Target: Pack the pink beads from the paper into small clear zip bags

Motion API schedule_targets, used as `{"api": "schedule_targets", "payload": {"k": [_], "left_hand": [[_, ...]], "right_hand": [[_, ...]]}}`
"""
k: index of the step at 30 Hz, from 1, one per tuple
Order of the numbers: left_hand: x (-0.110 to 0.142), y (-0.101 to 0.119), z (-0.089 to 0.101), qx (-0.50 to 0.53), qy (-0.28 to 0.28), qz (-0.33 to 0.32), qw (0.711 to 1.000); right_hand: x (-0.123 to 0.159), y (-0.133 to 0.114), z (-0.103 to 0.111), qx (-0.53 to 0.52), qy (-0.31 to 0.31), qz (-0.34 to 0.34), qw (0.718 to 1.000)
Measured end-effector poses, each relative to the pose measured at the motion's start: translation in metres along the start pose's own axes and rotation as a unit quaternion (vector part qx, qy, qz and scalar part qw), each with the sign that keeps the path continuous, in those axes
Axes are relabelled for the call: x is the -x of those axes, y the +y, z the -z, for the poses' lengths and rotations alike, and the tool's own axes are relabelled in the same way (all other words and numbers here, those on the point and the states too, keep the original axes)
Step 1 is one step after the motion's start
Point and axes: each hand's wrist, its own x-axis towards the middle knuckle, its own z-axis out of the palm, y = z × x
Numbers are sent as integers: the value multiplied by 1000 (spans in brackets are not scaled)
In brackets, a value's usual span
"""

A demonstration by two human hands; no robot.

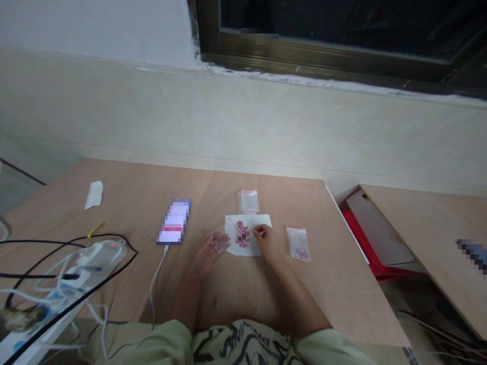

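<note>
Pink beads (242, 234) on paper (251, 248), well inside the table edge (361, 253) — right fingers (258, 230) pinched, left fingers (220, 244) open.

Blurred smartphone (173, 222); white power strip (99, 256) among cables (45, 242); crumpled tissue (94, 194); dark window frame (323, 56)

The plywood tabletop (213, 187) looks smooth and matt, its pale wood grain bare. The sheet of paper (266, 221) is thin, white and matt, while the clear plastic bag (298, 244) beside it has a soft gloss. The power strip (102, 256) is smooth white plastic, the sleeve (327, 345) matt cloth, and the window frame (323, 57) dull bronze-coloured metal.
</note>
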Motion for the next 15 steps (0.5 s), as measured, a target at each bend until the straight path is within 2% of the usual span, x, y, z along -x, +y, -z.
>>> {"api": "schedule_targets", "payload": {"k": [5,9,15], "left_hand": [[-7,3,-1,2,3,-1,1000],[-7,5,-2,15,4,-3,1000],[-1,4,-2,39,4,12,999]], "right_hand": [[4,0,2,87,21,44,995],[14,7,-8,77,0,85,993],[17,13,-18,77,-30,83,993]]}}
